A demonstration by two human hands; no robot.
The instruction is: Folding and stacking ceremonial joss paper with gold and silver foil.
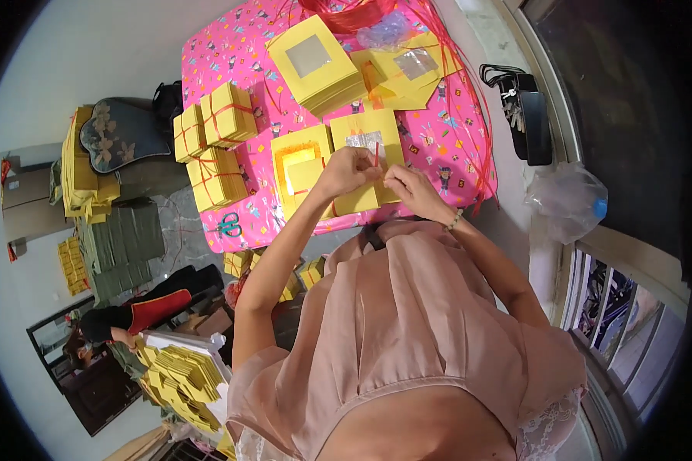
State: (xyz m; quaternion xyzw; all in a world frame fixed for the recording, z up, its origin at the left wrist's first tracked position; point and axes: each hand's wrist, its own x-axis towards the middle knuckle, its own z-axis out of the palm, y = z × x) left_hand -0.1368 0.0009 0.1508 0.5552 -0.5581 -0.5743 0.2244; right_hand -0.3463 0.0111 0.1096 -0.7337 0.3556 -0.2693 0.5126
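Above the near part of a table with a pink patterned cover, my left hand is closed, pinching a narrow red ribbon whose end sticks up. Close beside it, my right hand has its fingers pressed together at the same ribbon, lower down. Beneath both hands lies a yellow paper piece with a silvery window. Left of it sits another yellow stack with an orange-bordered square; my left wrist partly covers it. A bit of red ribbon shows below my left hand.
Yellow bundles tied with red ribbon stand at the table's left, with teal-handled scissors nearer me. Farther back are a tall yellow stack and loose red ribbons. Keys and a plastic bag are at right. Someone bends over at lower left.
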